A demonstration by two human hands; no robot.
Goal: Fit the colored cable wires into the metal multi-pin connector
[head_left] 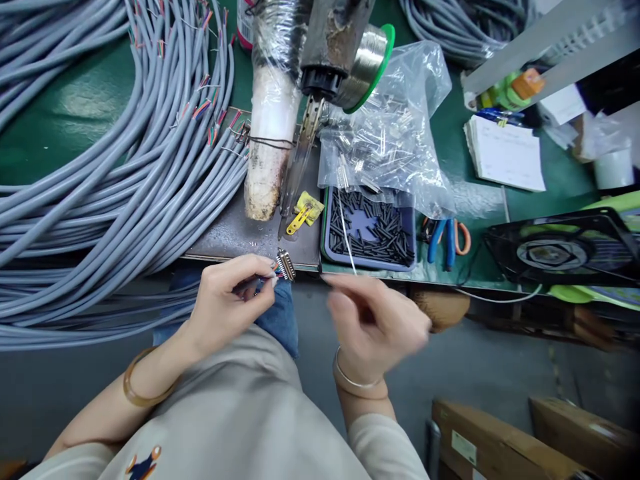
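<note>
My left hand [233, 300] pinches a metal D-sub connector [286, 265] by the coloured wires at its back, just off the bench edge. My right hand [377, 320], smeared by motion, is curled to the right of the connector and apart from it. A thin strand of solder wire [347, 233] runs down over the tray into its fingers. Above the connector, a soldering iron [307, 133] hangs tip down beside a wrapped white tube [270, 147]. A solder spool [367, 70] with a green rim is behind the iron.
Grey cables [165, 167] with stripped ends fill the left. A purple tray [367, 263] holds short black sleeves. Around it are a bag [390, 127] of metal parts, a yellow clip [300, 217], blue-handled pliers [445, 243], papers [505, 153] and a black fan [560, 250]. Cardboard boxes [495, 433] stand below.
</note>
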